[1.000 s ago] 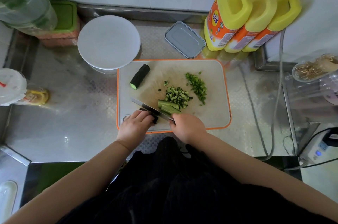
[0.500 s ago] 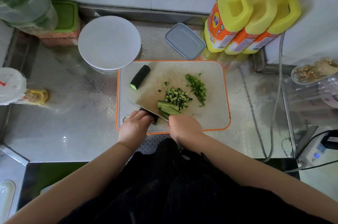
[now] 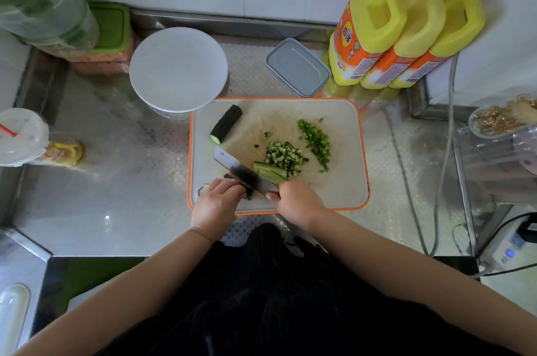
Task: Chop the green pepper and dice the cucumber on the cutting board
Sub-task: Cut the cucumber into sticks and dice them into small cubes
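Cucumber strips (image 3: pixel 268 171) lie near the cutting board's (image 3: pixel 343 129) front edge, beside the diced pile (image 3: pixel 283 155). Left hand (image 3: pixel 216 204) curls its fingers (image 3: pixel 229 185) onto a dark piece, steadying it; right hand (image 3: pixel 299 206) grips the cleaver (image 3: pixel 244 174), blade angled across the strips for cutting.

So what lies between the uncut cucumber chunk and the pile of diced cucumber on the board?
In the head view, bare cutting board separates the cucumber chunk from the diced cucumber, apart from a couple of stray green bits.
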The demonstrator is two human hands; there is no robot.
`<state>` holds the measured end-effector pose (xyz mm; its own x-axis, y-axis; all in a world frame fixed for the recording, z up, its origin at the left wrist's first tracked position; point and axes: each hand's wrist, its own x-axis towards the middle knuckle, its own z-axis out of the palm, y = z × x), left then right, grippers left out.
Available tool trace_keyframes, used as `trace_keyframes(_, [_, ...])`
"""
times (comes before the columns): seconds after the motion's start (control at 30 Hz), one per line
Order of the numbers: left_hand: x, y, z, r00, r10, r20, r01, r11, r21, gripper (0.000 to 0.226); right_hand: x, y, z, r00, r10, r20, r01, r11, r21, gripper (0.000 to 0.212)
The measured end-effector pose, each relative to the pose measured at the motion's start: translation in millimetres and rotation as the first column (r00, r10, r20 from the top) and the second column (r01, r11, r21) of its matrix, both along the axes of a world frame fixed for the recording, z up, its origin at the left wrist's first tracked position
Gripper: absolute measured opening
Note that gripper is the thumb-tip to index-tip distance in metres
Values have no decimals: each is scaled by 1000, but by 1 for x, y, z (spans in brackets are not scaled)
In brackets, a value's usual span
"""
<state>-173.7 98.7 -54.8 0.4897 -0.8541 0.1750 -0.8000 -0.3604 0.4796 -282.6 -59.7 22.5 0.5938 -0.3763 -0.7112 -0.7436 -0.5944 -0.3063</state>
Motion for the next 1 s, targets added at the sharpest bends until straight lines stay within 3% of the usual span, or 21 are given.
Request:
trace_keyframes(0.07, [0,0,1,1000,0,1,0,1000,-7,10,-2,-1,2,1000,4,10,-4,1000,-2,30])
trace_keyframes(0.17, [0,0,2,1000,-10,4,10,1000,-4,22,-5,2,7,999,39,26,-38,998,-43,29])
trace_keyframes(0.37, [0,-2,1,1000,6,6,-6,1000,-25,25,-9,9,17,996,87,-1,-86,993,-86,32])
trace_keyframes(0.63, [-2,-1,-4,999,45,-8,-45,998,-44,27,2,18,17,992,105,-66,-115,980,-161,15])
trace_keyframes(0.87, [-3,0,-5,999,37,-1,-37,997,-61,25,2,22,6,997,70,-20,-72,990,-119,16])
trace_keyframes(1.0, [-2,0,-5,1000,31,-5,-31,999,-36,25,-2,19,1,999,25,19,-24,997,-78,31])
